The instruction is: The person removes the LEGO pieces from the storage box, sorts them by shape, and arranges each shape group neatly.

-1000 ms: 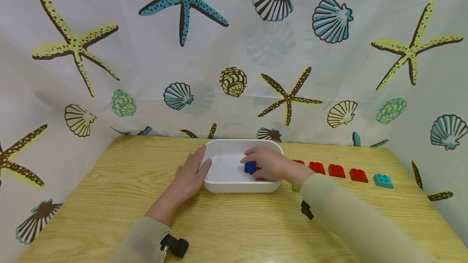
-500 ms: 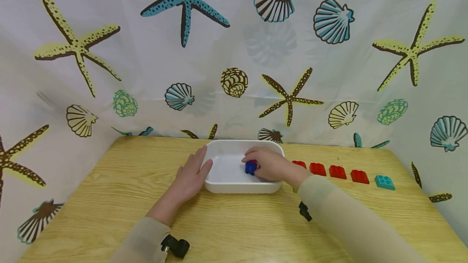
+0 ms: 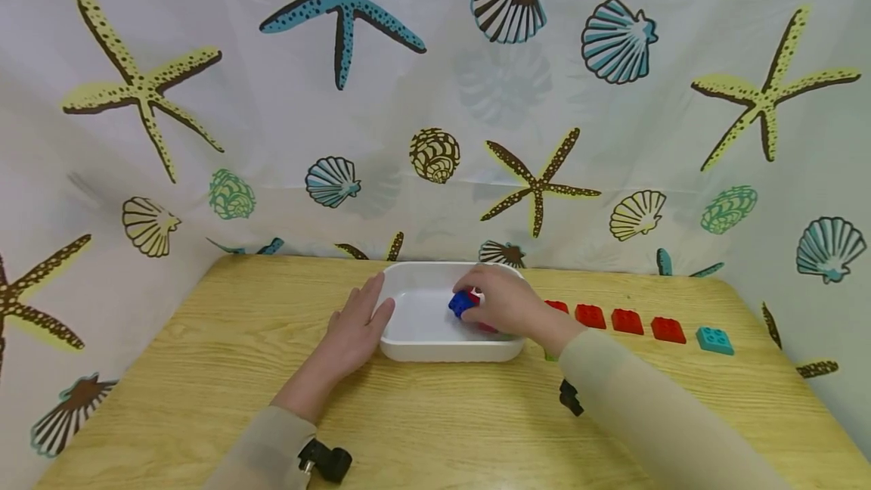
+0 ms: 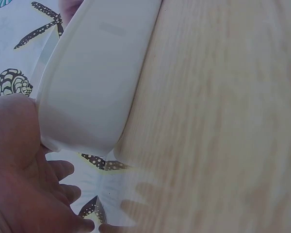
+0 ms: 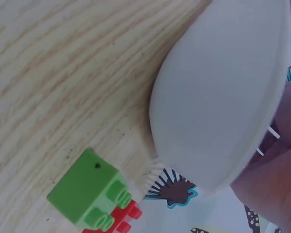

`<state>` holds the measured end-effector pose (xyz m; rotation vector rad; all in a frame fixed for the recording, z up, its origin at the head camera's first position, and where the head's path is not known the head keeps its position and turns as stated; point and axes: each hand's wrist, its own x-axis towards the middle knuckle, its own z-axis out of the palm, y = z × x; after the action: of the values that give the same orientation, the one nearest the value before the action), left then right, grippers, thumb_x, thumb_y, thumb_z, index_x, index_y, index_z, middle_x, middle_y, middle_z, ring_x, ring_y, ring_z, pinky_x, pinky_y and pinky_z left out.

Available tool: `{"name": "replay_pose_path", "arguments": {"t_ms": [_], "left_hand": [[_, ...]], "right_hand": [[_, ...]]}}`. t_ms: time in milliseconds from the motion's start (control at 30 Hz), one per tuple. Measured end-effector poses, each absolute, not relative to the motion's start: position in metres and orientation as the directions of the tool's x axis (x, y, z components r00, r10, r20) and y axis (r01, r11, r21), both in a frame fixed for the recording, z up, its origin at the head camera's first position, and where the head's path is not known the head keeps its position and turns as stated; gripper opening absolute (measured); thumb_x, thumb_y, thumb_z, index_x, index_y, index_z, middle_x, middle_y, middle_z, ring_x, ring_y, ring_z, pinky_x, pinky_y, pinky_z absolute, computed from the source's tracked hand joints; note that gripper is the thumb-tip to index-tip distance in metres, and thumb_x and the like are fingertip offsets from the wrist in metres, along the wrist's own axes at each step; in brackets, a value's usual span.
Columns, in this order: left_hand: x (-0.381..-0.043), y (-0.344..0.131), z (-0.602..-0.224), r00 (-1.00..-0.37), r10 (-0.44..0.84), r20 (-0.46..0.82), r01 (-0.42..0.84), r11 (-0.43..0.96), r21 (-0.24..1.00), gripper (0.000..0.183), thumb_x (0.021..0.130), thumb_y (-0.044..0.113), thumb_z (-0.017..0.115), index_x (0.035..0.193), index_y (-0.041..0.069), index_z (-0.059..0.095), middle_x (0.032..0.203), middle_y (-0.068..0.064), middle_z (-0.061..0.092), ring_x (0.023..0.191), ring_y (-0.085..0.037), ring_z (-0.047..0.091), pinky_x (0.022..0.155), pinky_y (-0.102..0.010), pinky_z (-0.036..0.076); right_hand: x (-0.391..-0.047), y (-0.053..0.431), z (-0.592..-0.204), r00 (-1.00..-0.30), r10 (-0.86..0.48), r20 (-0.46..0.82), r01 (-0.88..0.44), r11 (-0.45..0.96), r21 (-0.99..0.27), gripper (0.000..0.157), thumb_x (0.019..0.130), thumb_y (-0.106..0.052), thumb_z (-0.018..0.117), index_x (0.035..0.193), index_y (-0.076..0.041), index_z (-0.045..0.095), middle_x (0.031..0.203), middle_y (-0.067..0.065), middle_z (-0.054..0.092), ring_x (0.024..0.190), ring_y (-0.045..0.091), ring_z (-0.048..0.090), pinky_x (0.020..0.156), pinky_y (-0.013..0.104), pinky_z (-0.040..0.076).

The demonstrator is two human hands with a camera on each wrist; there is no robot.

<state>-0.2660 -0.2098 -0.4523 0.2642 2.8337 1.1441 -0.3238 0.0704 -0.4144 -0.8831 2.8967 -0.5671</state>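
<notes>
A white plastic tub [image 3: 452,351] stands on the wooden table. Over its right end reaches my right hand [image 3: 506,301], thumb and fingers pinching a blue toy building brick [image 3: 460,305] inside it. Bits of red show beside the blue brick, partly covered by the hand. At the tub's left end my left hand [image 3: 357,327] rests against the outside, its fingers extended along the wall. The left wrist view has that palm [image 4: 14,145] close against the rim. In the right wrist view, the tub wall [image 5: 213,97] hides the fingertips and the brick.
To the right, several red bricks [image 3: 627,320] form a row that ends in a turquoise brick [image 3: 714,339]. A green brick [image 5: 85,189] lies beside the tub's right end, near a red one [image 5: 121,217]. Behind the table hangs a shell-and-starfish curtain [image 3: 381,127].
My right hand has risen slightly, and its thumb now shows at the near side of the blue brick. That brick has turned and shifted a little left and up. My left hand stays put.
</notes>
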Motion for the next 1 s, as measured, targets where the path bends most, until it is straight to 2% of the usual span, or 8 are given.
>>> {"name": "replay_pose_path", "arguments": {"t_ms": [167, 467, 600, 700, 867, 1000], "left_hand": [[-0.266, -0.21, -0.456, -0.984, 0.178, -0.015, 0.118, 0.712, 0.692, 0.072, 0.122, 0.047, 0.029, 0.178, 0.009, 0.005, 0.184, -0.021, 0.005, 0.167, -0.049, -0.003, 0.126, -0.078, -0.002], [-0.261, -0.208, -0.454, -0.984, 0.177, -0.015, 0.117, 0.71, 0.694, 0.072, 0.122, 0.046, 0.028, 0.178, 0.007, 0.006, 0.183, -0.023, 0.006, 0.167, -0.051, -0.002, 0.126, -0.079, -0.001], [-0.261, -0.208, -0.455, -0.984, 0.179, -0.021, 0.114, 0.708, 0.697, 0.072, 0.122, 0.046, 0.028, 0.178, 0.007, 0.006, 0.183, -0.023, 0.006, 0.167, -0.051, -0.003, 0.126, -0.079, -0.001], [-0.263, -0.208, -0.457, -0.983, 0.181, -0.023, 0.114, 0.71, 0.695, 0.072, 0.122, 0.046, 0.028, 0.178, 0.006, 0.005, 0.183, -0.024, 0.005, 0.167, -0.051, -0.003, 0.126, -0.079, -0.001], [-0.266, -0.208, -0.458, -0.983, 0.185, -0.022, 0.12, 0.72, 0.683, 0.074, 0.121, 0.049, 0.025, 0.178, 0.007, 0.004, 0.183, -0.022, 0.005, 0.167, -0.051, -0.003, 0.126, -0.078, -0.002], [-0.268, -0.208, -0.456, -0.983, 0.185, -0.017, 0.124, 0.725, 0.677, 0.074, 0.121, 0.051, 0.023, 0.178, 0.009, 0.002, 0.184, -0.021, 0.005, 0.167, -0.049, -0.004, 0.127, -0.077, -0.002]], "right_hand": [[-0.315, 0.08, -0.406, -0.854, -0.517, 0.063, -0.489, 0.755, -0.437, 0.039, 0.098, -0.023, 0.089, 0.134, -0.012, 0.077, 0.122, 0.001, 0.071, 0.114, 0.022, 0.065, 0.098, 0.041, 0.058], [-0.3, 0.113, -0.394, -0.894, -0.443, 0.069, -0.404, 0.731, -0.549, 0.034, 0.097, -0.017, 0.088, 0.129, -0.011, 0.076, 0.118, 0.003, 0.071, 0.112, 0.026, 0.066, 0.097, 0.043, 0.059], [-0.294, 0.131, -0.392, -0.911, -0.407, 0.058, -0.353, 0.703, -0.617, 0.032, 0.096, -0.017, 0.089, 0.122, -0.009, 0.072, 0.11, 0.005, 0.07, 0.103, 0.027, 0.065, 0.088, 0.04, 0.058], [-0.289, 0.147, -0.389, -0.912, -0.403, 0.073, -0.353, 0.682, -0.641, 0.035, 0.1, -0.02, 0.086, 0.128, -0.007, 0.07, 0.11, 0.006, 0.069, 0.099, 0.026, 0.063, 0.083, 0.038, 0.056], [-0.28, 0.178, -0.387, -0.91, -0.394, 0.129, -0.381, 0.672, -0.635, 0.044, 0.105, -0.025, 0.079, 0.144, -0.008, 0.069, 0.123, 0.007, 0.07, 0.105, 0.025, 0.064, 0.09, 0.04, 0.059], [-0.271, 0.203, -0.383, -0.926, -0.346, 0.149, -0.362, 0.709, -0.605, 0.037, 0.106, -0.026, 0.079, 0.14, -0.01, 0.073, 0.122, 0.005, 0.073, 0.106, 0.025, 0.066, 0.096, 0.046, 0.06]]}}
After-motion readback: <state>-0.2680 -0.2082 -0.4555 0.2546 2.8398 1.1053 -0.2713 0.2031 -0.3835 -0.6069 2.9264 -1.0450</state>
